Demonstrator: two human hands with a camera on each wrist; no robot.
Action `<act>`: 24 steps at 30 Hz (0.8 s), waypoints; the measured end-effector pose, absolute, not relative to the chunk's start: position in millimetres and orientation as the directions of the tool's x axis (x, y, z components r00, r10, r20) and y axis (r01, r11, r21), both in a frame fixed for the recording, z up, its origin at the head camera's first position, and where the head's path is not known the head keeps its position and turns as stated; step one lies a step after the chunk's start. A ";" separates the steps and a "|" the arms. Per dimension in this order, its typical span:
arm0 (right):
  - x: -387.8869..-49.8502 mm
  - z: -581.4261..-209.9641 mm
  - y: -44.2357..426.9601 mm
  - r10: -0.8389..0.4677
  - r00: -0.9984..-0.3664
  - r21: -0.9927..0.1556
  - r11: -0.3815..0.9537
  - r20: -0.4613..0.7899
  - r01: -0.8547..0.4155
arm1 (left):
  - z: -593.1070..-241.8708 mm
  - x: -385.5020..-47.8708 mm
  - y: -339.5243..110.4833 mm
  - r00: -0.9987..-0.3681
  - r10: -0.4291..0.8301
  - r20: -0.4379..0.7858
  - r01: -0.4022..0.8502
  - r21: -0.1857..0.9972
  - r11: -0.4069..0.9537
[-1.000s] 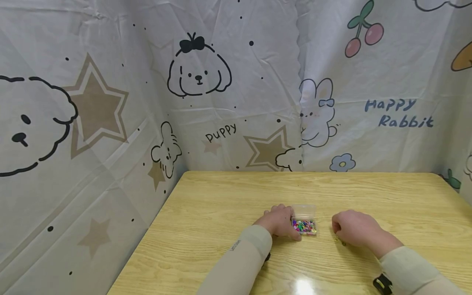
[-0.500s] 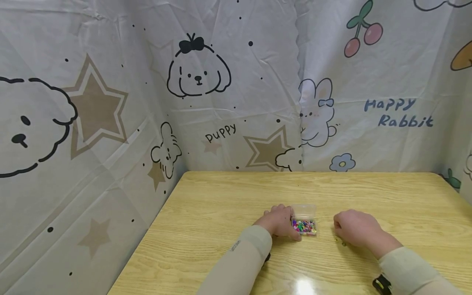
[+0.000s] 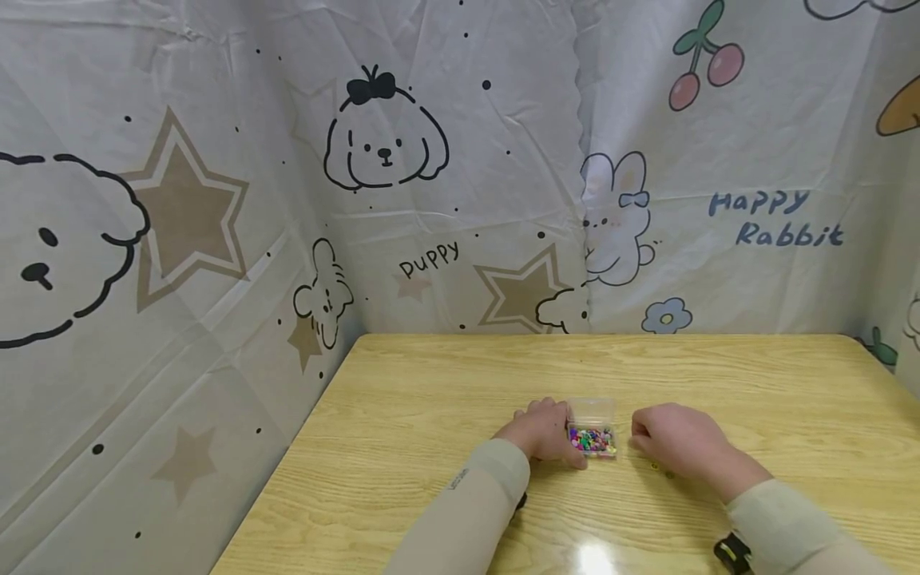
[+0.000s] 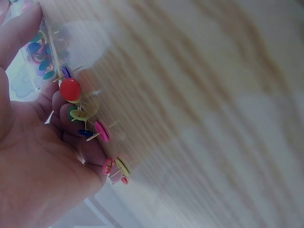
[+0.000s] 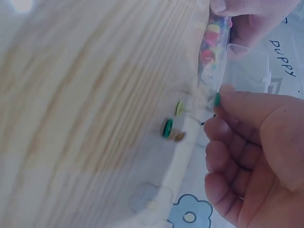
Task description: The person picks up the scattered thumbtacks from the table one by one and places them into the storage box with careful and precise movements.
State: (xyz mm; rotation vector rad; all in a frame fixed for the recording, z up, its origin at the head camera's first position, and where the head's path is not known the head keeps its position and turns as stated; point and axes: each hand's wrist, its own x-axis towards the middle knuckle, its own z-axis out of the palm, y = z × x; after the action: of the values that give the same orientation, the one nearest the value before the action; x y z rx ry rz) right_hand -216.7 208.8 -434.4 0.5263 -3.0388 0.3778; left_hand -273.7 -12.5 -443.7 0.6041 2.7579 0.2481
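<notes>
A small clear plastic box [image 3: 602,454] filled with colourful thumbtacks stands with its lid [image 3: 592,411] raised. My left hand [image 3: 545,431] holds the box from its left side, thumb at the front and fingers at the back. Several loose thumbtacks lie by that palm in the left wrist view, among them a red thumbtack [image 4: 70,89] and a pink thumbtack [image 4: 101,131]. To the right of the box, my right hand [image 3: 679,439] pinches a green thumbtack [image 5: 217,99] between thumb and forefinger; its other fingers are curled.
On the table [image 3: 431,383] near my right hand lie a yellow-green thumbtack [image 5: 179,108], another green thumbtack [image 5: 167,128] and a brownish one [image 5: 179,137]. A printed curtain [image 3: 460,160] hangs behind the table's far edge.
My right hand has moved left, nearer to the box. My left hand and the box have stayed in place.
</notes>
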 end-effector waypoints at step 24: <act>-226.5 -432.2 176.1 -0.360 -0.929 -0.249 0.895 0.083 -0.369 | -440.6 -272.7 -12.4 -0.865 0.424 -0.269 0.363 0.248 0.898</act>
State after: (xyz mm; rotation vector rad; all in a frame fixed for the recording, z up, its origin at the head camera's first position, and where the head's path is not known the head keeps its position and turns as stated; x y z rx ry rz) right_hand -226.5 176.1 -432.2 0.5825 -3.0242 0.4084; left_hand -272.7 -12.4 -440.6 0.5842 2.7452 0.2718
